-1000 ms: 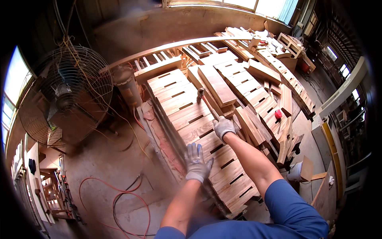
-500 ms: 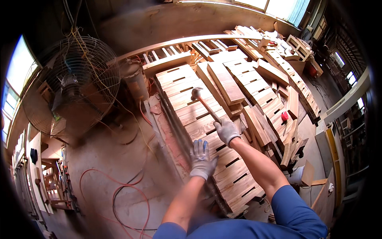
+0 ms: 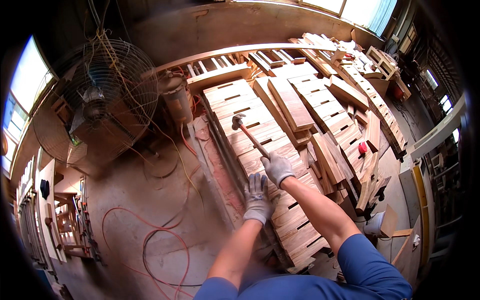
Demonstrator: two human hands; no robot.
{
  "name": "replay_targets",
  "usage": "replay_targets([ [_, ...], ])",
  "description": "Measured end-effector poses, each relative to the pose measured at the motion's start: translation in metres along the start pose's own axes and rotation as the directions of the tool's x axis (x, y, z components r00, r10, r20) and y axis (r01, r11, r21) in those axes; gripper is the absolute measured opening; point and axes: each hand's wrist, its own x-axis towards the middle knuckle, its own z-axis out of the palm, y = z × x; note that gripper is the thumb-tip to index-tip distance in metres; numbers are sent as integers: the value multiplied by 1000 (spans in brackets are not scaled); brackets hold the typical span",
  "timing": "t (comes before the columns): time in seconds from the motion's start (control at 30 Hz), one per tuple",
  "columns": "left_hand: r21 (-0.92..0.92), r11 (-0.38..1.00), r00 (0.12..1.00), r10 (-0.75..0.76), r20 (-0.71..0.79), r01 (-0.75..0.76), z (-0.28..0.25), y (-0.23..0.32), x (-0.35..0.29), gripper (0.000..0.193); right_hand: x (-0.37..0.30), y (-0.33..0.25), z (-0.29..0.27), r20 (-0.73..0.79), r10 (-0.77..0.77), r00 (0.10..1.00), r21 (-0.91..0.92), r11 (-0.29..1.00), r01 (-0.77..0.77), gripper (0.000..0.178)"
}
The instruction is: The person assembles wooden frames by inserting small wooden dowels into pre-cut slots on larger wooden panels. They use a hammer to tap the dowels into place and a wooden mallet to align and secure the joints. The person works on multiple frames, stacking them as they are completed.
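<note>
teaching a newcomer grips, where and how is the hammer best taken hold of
Probably by the near end of the hammer's handle, from the person's near right side. The slim, straight handle slants that way, with the bulkier head at its far left end. The right hand grips it there.

Looks out over a grey concrete floor (image 3: 125, 187) toward a brown back wall (image 3: 210, 27). Brightens at a wide window (image 3: 362, 12) above the wall and a tall window (image 3: 31, 72) on the left; dims into shadow at the far right.
</note>
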Motion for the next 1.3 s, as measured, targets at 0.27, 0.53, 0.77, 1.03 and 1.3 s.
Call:
replay_targets([
  [0.27, 0, 1000, 1000, 0, 1, 0, 3, 0, 1, 99, 1, 5, 8, -5, 43, 999, -22, 999, -44, 50],
  [0.53, 59, 998, 999, 10, 31, -12, -8, 2, 1, 100, 3, -6, 3, 81, 44, 996, -34, 999, -41, 53],
  [0.77, -26, 999, 1000, -22, 16, 22, -1, 2, 2, 97, -2, 4, -1, 61, 39, 997, 32, 999, -41, 52],
  [1.03, 21, 999, 997, -44, 67, 42, -5, 3, 0, 98, -114, 68, -30, 2, 165, 986, 248, 955, -160, 53],
  [1.3, 45, 999, 998, 6, 65, -8, -9, 7, -1, 98, -268, 123, -72, -64, 424, 903, 204, 892, -404, 49],
])
